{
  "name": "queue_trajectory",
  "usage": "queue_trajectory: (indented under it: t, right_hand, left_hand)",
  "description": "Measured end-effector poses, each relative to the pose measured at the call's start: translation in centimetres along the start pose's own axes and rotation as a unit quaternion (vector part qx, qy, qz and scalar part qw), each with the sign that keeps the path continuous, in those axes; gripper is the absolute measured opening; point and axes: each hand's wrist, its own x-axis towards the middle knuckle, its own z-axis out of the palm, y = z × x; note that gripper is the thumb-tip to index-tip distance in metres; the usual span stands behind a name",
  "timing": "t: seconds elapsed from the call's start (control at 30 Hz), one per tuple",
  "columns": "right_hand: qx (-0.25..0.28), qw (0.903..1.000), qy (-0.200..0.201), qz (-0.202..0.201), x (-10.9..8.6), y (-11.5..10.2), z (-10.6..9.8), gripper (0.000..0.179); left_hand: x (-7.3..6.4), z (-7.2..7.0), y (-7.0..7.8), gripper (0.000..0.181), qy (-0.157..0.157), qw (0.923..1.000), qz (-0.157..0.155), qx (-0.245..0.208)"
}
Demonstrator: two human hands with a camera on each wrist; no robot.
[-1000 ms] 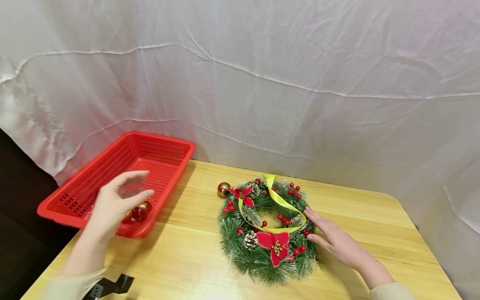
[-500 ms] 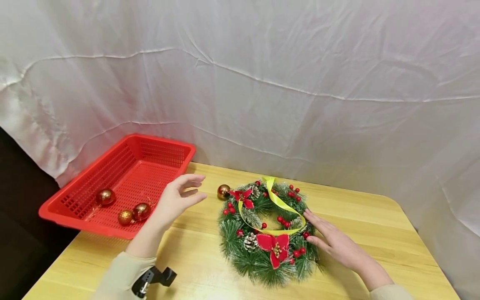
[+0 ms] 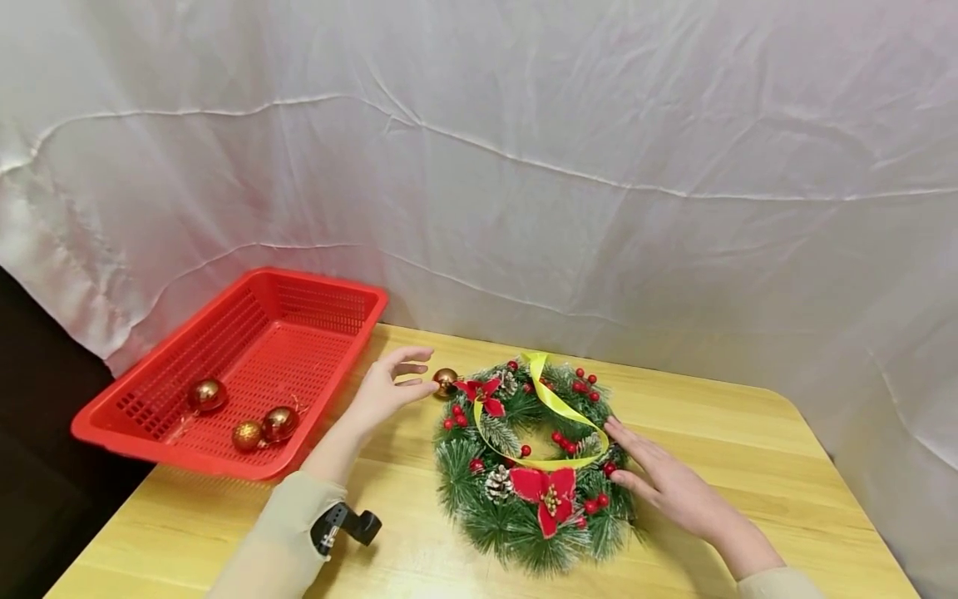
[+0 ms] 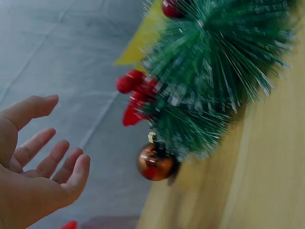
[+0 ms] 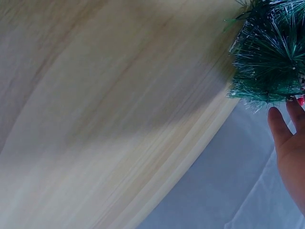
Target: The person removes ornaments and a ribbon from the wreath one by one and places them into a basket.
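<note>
Left hand has moved from over red basket to beside copper bauble near table far edge; fingers apart, bauble within reach, ungripped. Right hand touches wreath right side, fingers extended, gripping nothing.

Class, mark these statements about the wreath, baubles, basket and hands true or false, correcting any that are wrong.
1. Three baubles lie in the red basket. True.
2. One copper-coloured bauble sits beside the wreath, outside the basket. True.
3. The left hand grips the basket's rim. False: the left hand is empty, near the copper-coloured bauble.
4. The ribbon on the wreath is blue. False: the ribbon is yellow.
5. The right hand is at the wreath's edge. True.
</note>
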Motion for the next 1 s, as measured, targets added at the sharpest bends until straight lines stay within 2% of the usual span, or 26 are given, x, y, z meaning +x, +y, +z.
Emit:
queue_trajectory:
  t: [0.23,0.57,1.0]
  right_hand:
    - [-0.002,1.0,0.002,0.0,0.1,-0.2,-0.2,0.066]
    - [0.002,1.0,0.003,0.006,0.0,-0.2,-0.1,0.066]
    - [0.013,0.9999,0.001,0.009,-0.1,0.0,0.0,0.066]
  left_hand:
    - [1.5,0.5,-1.7,0.058,-0.009,0.9995,-0.03,0.002]
    - [2.8,1.1,-4.8,0.063,-0.023,0.9957,-0.074,-0.051]
    - [3.8,1.8,-7.0,0.066,-0.012,0.9949,-0.091,-0.042]
